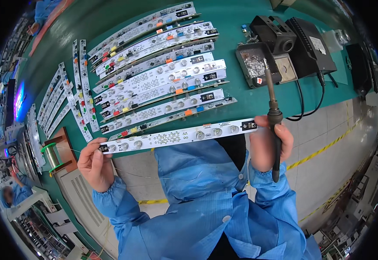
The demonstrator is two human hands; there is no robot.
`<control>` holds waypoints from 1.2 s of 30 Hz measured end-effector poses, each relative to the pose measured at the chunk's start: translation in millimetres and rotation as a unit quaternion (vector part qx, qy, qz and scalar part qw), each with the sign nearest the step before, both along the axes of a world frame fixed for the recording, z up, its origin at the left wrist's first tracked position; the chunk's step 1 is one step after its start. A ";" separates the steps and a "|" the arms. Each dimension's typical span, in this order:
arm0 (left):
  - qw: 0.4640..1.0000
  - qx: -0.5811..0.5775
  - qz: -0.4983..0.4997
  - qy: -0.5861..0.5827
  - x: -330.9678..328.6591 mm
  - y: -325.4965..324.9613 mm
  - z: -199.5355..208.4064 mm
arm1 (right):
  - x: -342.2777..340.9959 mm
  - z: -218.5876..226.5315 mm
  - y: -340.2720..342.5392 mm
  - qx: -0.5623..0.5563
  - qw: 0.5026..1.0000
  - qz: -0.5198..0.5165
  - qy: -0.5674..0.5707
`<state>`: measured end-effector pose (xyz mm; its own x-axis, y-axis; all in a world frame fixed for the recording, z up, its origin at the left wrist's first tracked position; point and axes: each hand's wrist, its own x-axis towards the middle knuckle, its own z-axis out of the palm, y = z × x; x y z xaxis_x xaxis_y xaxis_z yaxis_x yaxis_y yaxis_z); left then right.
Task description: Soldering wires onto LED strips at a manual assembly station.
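A long white LED circuit board strip (184, 136) is held up level across my front, at the near edge of the green table. My left hand (96, 168) is closed on its left end, thumb in front. Thin solder wire (154, 177) trails out below that hand toward the middle. At the other end, my right hand (265, 145) pinches the strip and also grips a soldering iron (275, 115). The iron stands nearly upright, tip pointing away from me over the solder tray. Clear round lenses and small parts show on the strip's face.
More LED strips (154, 82) lie in rows on the green table (228, 43), with others further left. A solder spool (52, 157) sits on a wooden holder (67, 151). At the right are a solder-scrap tray (254, 60), an iron stand (273, 34), a black soldering station (312, 47) and cables.
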<state>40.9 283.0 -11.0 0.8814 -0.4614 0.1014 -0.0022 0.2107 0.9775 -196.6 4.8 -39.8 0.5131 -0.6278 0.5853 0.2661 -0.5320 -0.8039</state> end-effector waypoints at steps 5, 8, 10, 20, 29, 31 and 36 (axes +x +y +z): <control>1.000 0.006 -0.015 0.011 6.1 -3.1 -0.7 | 2.3 0.2 -5.5 0.005 1.000 0.019 -0.004; 1.000 0.013 -0.015 0.003 6.6 -3.5 7.8 | 3.6 2.3 -5.9 0.013 1.000 0.016 -0.016; 0.998 0.032 0.003 -0.049 4.7 -2.5 13.1 | 12.1 1.0 -6.4 0.024 0.999 -0.007 -0.025; 0.980 0.174 0.034 -0.088 68.5 -43.5 95.7 | 27.6 -6.7 -27.4 0.106 0.993 -0.019 -0.038; 0.980 0.009 0.155 0.124 280.9 -165.2 61.1 | 21.5 -19.4 -28.3 0.057 0.998 -0.030 -0.022; 0.973 -0.047 0.152 0.165 294.2 -187.9 44.3 | 19.3 -22.4 -30.6 0.056 0.998 -0.021 -0.022; 0.979 0.189 0.073 0.011 259.6 -194.0 60.7 | 26.2 -22.6 -33.0 0.052 0.998 -0.028 -0.011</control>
